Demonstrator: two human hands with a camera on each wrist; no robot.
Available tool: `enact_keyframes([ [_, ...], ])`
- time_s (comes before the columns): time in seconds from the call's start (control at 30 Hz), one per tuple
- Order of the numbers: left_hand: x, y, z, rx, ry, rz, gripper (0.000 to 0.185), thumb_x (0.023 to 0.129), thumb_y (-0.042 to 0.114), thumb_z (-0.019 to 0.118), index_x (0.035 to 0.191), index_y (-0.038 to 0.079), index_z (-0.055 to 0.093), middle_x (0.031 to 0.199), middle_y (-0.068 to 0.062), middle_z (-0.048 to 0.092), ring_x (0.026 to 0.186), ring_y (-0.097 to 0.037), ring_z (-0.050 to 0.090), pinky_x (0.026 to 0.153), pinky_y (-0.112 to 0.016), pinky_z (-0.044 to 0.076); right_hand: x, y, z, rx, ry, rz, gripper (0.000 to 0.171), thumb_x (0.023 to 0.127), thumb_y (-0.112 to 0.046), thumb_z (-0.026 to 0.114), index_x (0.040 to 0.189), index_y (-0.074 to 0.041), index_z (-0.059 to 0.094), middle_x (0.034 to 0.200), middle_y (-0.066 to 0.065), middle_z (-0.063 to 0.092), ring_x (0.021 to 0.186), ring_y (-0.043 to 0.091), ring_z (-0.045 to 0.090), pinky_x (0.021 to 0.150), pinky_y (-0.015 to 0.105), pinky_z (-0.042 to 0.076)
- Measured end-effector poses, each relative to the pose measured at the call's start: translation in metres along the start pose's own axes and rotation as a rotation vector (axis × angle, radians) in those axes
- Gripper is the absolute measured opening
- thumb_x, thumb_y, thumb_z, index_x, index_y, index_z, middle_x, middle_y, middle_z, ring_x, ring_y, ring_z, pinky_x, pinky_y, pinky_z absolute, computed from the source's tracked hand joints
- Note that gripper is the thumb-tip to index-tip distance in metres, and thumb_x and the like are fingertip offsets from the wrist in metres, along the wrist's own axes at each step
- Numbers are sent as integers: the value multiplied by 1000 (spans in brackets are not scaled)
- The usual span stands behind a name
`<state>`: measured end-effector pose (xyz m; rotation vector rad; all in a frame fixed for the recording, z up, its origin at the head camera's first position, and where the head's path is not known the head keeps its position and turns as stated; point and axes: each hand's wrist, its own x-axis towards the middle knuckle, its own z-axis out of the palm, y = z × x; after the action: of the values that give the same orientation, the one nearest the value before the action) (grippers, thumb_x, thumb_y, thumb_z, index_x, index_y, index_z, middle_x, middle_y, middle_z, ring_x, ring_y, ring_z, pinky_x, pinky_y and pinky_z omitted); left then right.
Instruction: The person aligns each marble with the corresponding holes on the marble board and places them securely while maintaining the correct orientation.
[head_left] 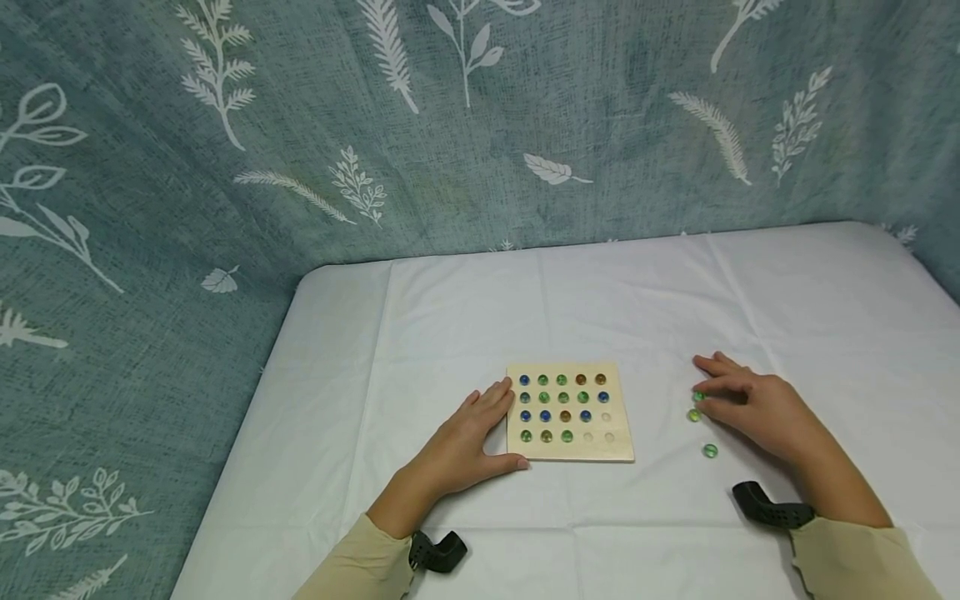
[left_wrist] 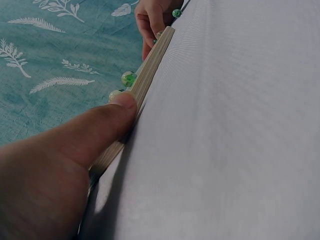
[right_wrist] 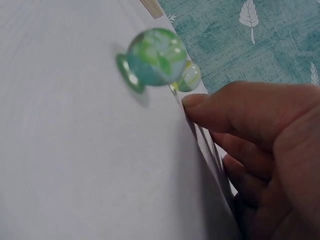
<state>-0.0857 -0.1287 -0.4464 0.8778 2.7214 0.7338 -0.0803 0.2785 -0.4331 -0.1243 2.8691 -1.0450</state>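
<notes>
The white-clothed table (head_left: 675, 283) carries a square pale wooden peg board (head_left: 570, 412) lying flat, its edges squared to the table's near edge and no long axis; its dimples hold blue, green and brown glass marbles. The left hand (head_left: 465, 442) rests open against the board's left edge, thumb at the near corner, which the left wrist view shows pressing the rim. The right hand (head_left: 750, 404) lies right of the board, fingers loosely together, fingertips at one green glass marble (head_left: 698, 396); two more green marbles (head_left: 709, 451) lie just beside, and whether it pinches one I cannot tell.

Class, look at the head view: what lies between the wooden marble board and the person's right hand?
Only bare white tablecloth separates wooden board and right hand; the loose green marbles sit by the hand.
</notes>
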Motion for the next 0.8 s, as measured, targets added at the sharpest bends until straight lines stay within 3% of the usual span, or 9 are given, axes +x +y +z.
enact_keyframes([
  [0.3, -1, 1, -2, -6, -6, -5, 98, 83, 60, 71, 157, 12, 26, 165, 6, 14, 151, -8, 13, 126, -35, 13, 0, -17, 1, 38, 47, 9, 40, 92, -36, 70, 115, -3, 71, 150, 14, 46, 145, 39, 30, 109, 67, 30],
  [0.5, 0, 1, -1, -1, -7, 2, 98, 83, 59, 71, 157, 12, 26, 165, 6, 14, 151, -9, 14, 126, -35, 14, 0, -46, 7, 52, -9, -25, 41, 90, -39, 72, 115, -7, 72, 151, 10, 46, 143, 39, 34, 107, 66, 34],
  [0.8, 0, 1, -1, -1, -2, -3, 98, 82, 59, 71, 156, 12, 27, 165, 6, 15, 151, -9, 14, 126, -35, 14, 1, -74, 32, 11, -42, -114, 24, 83, -28, 79, 101, -11, 76, 146, 12, 52, 140, 38, 41, 108, 62, 38],
])
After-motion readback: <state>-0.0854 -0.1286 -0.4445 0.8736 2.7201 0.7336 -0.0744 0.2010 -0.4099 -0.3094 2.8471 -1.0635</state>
